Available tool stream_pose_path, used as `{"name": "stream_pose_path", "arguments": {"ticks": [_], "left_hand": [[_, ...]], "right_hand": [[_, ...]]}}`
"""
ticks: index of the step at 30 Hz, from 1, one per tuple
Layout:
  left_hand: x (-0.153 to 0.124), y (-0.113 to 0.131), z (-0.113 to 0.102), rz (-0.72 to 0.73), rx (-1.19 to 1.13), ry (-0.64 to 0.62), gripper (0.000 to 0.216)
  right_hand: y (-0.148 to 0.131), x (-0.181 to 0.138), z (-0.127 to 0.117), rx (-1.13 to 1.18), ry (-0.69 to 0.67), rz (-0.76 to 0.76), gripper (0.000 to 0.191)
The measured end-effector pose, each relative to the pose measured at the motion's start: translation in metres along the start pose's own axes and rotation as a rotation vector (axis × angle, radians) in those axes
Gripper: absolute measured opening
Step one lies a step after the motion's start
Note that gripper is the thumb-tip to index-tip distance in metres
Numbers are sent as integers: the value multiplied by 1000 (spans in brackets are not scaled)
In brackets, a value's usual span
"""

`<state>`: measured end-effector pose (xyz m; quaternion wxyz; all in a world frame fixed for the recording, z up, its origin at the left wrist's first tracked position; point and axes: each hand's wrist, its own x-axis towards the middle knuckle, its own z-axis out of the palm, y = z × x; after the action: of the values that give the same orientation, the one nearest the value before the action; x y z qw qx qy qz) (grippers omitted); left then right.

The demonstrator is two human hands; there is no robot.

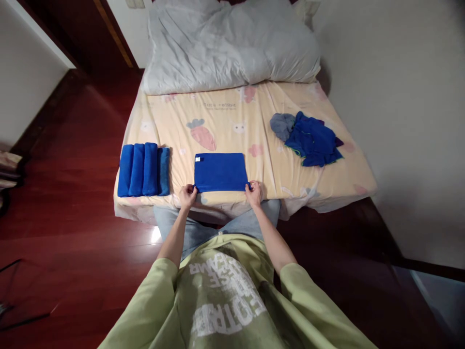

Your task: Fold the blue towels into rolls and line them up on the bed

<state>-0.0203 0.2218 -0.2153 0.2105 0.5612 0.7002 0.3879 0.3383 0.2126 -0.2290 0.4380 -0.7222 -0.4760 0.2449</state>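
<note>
A blue towel (220, 171) lies flat as a folded rectangle on the near edge of the bed (232, 116), a small white tag at its far left corner. My left hand (187, 196) pinches the towel's near left corner. My right hand (254, 192) pinches its near right corner. Both hands rest on the sheet at the mattress edge, fingers closed on the cloth.
Several rolled blue towels (144, 169) sit side by side at the bed's near left corner. A loose heap of blue and grey cloths (308, 138) lies to the right. A grey duvet (232, 43) covers the far end. Dark red wooden floor surrounds the bed; a white wall stands right.
</note>
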Motion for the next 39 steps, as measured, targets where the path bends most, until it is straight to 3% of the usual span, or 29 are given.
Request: {"name": "stream_pose_path", "arguments": {"ticks": [10,16,24,30,34,39], "left_hand": [[-1,0,-1,181,-23,8,10],[-3,3,-2,229,-1,-32,19],[-4,12,-9,158,12,-127,26],[-4,10,-11,201,6,-151,26],[-5,6,-13,263,25,-186,28],[-4,2,-15,325,71,-256,35]], "right_hand": [[-6,1,-2,-18,-7,21,34],[-10,-2,-8,-92,81,-92,27],[-12,-5,-2,-14,4,-207,27],[-9,-4,-2,-44,-24,-247,34],[-4,-6,-12,-42,-78,-312,36],[-1,-4,-34,-67,-263,-369,43]]}}
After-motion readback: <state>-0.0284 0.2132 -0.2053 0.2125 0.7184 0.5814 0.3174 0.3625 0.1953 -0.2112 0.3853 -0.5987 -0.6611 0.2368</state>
